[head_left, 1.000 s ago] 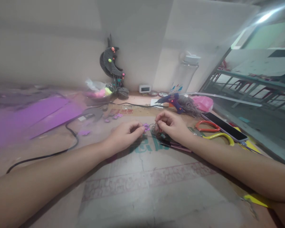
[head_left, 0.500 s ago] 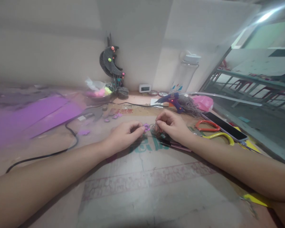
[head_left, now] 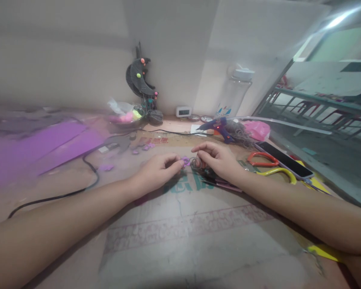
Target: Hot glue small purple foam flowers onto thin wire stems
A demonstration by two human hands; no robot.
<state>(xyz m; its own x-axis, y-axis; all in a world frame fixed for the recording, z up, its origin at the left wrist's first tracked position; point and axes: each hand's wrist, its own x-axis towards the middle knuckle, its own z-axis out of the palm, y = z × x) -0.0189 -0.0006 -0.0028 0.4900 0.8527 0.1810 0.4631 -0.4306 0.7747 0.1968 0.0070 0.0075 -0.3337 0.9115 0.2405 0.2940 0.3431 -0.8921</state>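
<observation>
Over the middle of the cardboard [head_left: 180, 224], my left hand [head_left: 160, 172] pinches a small purple cut-out piece [head_left: 185, 161] between thumb and fingertips. Just to its right, my right hand [head_left: 218, 160] has its thumb and curled fingers at a loop of thin grey yarn [head_left: 195, 162], with the index finger stretched out above. The yarn reaches to the purple piece; whether the two are joined is too small to tell. Several more purple cut-outs [head_left: 147, 147] lie beyond my left hand, and another purple piece [head_left: 106, 167] is left of it.
A glue gun [head_left: 218, 127] with a red light lies behind my right hand, near a bundle of grey yarn [head_left: 239, 134]. Orange-handled scissors [head_left: 263, 159], yellow-handled pliers [head_left: 281, 172] and a phone [head_left: 284, 159] are at right. A black cable [head_left: 57, 196] crosses the left side.
My right index finger has lifted away from the thumb and straightened, and the yarn loop sits slightly differently. My left hand and the purple piece have stayed in place.
</observation>
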